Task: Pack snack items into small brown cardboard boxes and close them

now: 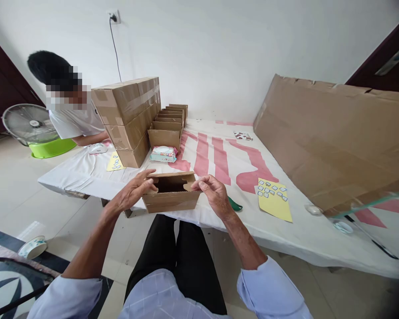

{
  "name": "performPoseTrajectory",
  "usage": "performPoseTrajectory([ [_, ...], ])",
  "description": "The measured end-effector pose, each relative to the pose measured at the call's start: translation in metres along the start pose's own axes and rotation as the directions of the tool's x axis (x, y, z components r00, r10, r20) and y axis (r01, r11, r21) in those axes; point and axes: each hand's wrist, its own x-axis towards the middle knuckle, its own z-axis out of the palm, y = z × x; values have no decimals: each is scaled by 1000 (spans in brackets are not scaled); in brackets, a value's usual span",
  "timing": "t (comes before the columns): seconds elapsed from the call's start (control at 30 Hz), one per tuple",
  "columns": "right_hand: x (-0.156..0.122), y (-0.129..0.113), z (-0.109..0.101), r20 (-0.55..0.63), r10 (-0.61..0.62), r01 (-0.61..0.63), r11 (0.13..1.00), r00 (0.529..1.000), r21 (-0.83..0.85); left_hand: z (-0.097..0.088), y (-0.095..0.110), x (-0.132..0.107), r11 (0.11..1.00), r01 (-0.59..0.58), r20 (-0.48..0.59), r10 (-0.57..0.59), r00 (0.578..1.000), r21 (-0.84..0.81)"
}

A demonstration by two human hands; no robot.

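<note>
A small brown cardboard box (171,199) sits at the near edge of the white cloth-covered table (219,208), its top partly open. My left hand (133,190) grips its left end, fingers curled over the top flap. My right hand (214,192) pinches the flap at the box's right end. A green-handled tool (235,204) lies just right of my right hand. A yellow sheet (274,199) with several small stickers lies further right.
A row of folded small boxes (169,124) and a wipes pack (163,154) stand behind, beside stacked large cartons (129,115). A big flat cardboard sheet (335,137) leans at the right. Another person (69,110) sits at the far left, near a fan (28,123).
</note>
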Motion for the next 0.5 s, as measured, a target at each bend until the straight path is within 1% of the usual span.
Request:
performPoseTrajectory([
  [0.03, 0, 0, 0, -4, 0, 0, 1000, 1000, -1, -2, -6, 3, 1000, 17, -8, -17, 1000, -21],
  [0.1, -2, 0, -1, -13, 1, 0, 1000, 1000, 6, -4, -17, 7, 997, 63, 19, -62, 998, -49],
  [0.17, -4, 0, -2, -19, 0, 0, 1000, 1000, 16, -3, -23, 10, 989, 124, 60, -119, 991, -87],
  [0.23, -8, -2, -2, -20, -5, 5, 1000, 1000, 7, -2, -27, 11, 980, 156, 84, -146, 986, -126],
  [0.4, -24, -7, 1, -6, -45, 44, 993, 999, -109, -3, -40, 14, 972, 139, 104, -121, 987, -188],
  [0.5, -35, -4, 4, 16, -57, 59, 986, 998, -158, 2, -48, 13, 977, 119, 111, -100, 989, -177],
])
